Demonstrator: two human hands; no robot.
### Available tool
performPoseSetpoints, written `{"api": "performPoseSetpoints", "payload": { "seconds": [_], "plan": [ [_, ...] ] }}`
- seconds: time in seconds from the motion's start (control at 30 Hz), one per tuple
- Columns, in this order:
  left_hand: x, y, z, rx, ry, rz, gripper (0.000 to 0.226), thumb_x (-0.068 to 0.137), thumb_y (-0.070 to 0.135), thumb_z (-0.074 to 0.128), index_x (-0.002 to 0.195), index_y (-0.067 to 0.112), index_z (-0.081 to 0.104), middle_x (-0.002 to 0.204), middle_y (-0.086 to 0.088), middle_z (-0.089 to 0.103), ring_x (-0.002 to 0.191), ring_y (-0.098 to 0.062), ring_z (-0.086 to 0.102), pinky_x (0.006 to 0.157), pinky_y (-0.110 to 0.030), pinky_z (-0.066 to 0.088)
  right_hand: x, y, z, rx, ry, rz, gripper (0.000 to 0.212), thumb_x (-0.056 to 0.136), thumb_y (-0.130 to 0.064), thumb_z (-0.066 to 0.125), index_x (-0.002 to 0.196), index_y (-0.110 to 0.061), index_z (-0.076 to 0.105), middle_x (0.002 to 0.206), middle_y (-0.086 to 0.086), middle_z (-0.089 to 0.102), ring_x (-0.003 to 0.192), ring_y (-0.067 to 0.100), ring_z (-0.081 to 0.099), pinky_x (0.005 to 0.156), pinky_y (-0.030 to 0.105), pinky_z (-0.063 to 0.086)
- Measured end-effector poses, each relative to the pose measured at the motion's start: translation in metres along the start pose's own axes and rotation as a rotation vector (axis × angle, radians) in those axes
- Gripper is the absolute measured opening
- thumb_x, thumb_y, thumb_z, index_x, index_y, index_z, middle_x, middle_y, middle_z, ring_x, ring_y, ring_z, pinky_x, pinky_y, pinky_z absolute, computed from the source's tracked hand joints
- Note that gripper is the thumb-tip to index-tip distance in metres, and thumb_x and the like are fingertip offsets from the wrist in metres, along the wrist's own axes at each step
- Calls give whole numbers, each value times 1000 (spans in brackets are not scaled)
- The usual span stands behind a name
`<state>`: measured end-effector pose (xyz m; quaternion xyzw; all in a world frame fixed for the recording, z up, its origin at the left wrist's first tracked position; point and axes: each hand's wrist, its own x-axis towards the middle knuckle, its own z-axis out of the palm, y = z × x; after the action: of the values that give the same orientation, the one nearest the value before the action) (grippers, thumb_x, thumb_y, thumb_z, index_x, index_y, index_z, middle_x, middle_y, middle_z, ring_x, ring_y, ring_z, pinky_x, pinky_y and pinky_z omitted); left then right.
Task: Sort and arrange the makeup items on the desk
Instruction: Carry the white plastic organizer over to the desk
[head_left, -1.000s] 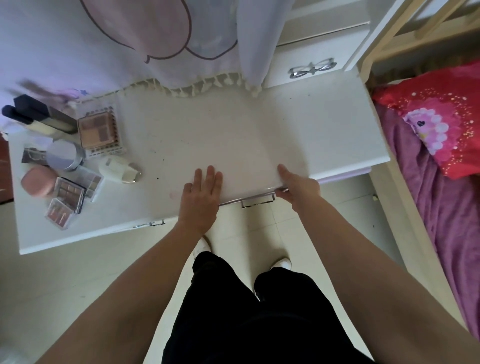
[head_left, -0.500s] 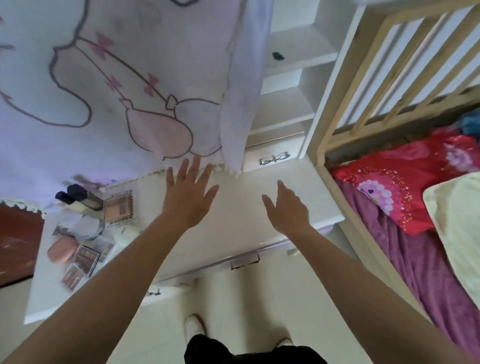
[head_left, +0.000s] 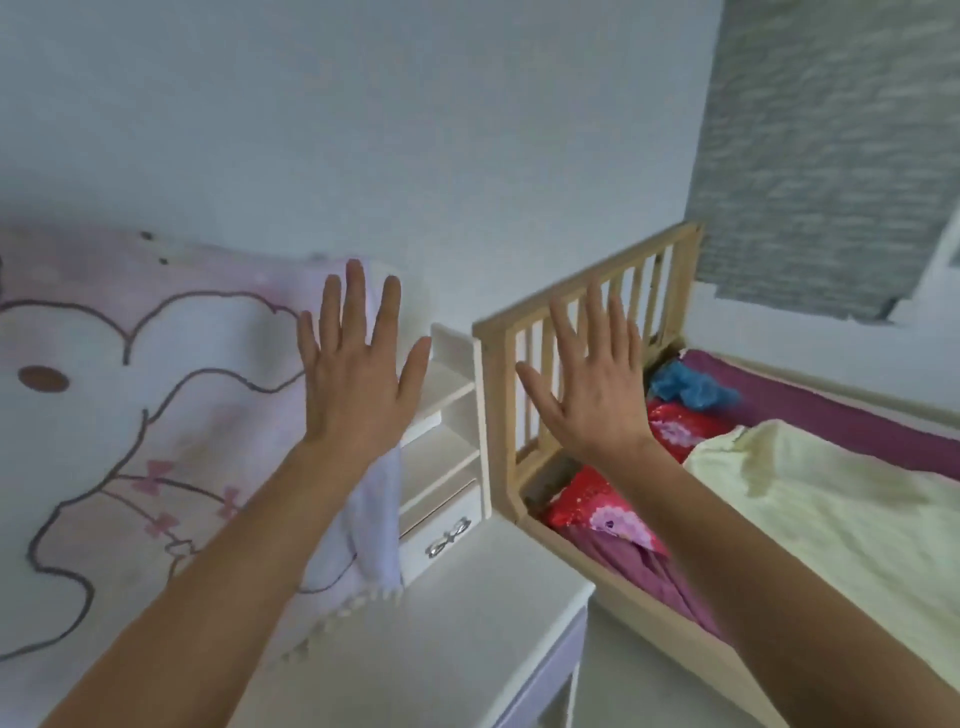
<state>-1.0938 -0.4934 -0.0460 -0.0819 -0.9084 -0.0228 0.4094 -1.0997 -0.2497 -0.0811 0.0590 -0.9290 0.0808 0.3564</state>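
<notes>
My left hand (head_left: 356, 376) and my right hand (head_left: 592, 382) are both raised in the air in front of me, backs toward the camera, fingers straight and spread, holding nothing. Only the right end of the white desk (head_left: 467, 639) shows at the bottom, below my forearms. No makeup items are in the head view; they lie out of frame to the left.
A pink-and-white cartoon cloth (head_left: 130, 441) hangs behind the desk on the left. White shelves with a small drawer (head_left: 447, 530) stand at the desk's back right. A wooden bed frame (head_left: 587, 312) with red pillow (head_left: 597, 504) and yellow blanket (head_left: 831, 519) is on the right.
Both hands lifted off the desk's front edge and rose with fingers spread. The camera tilted up, so the makeup items on the desk's left left the view.
</notes>
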Motion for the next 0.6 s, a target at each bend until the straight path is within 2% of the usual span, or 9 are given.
{"api": "performPoseSetpoints", "payload": {
  "seconds": [0.17,0.3,0.43,0.6],
  "plan": [
    [-7,89,0,-295,-31,238,64,100,52,24,153,17,25,162,-17,13,149,-37,14,115,-62,20,-74,35,-69,-199,-9,241,78,97,-70,22,159,-29,-3,166,10,-13,152,30,-15,124,53,1],
    [-36,190,-19,-523,-117,430,68,99,58,14,157,22,11,164,-12,0,151,-33,1,117,-60,14,-171,79,-156,-446,25,410,79,96,-65,36,159,-24,12,166,15,-1,153,36,-2,122,55,10],
    [-76,293,-77,-771,-133,619,67,101,56,20,157,23,8,164,-9,-6,151,-29,-6,119,-59,5,-263,103,-264,-652,35,598,80,95,-67,34,159,-25,12,167,14,-1,153,36,-1,123,55,5],
    [-145,400,-181,-951,-119,816,66,101,57,22,157,23,9,165,-8,-5,151,-29,-4,118,-61,8,-372,105,-391,-809,136,783,81,96,-66,36,159,-23,11,166,14,0,153,34,-2,123,55,5]
  ]
}}
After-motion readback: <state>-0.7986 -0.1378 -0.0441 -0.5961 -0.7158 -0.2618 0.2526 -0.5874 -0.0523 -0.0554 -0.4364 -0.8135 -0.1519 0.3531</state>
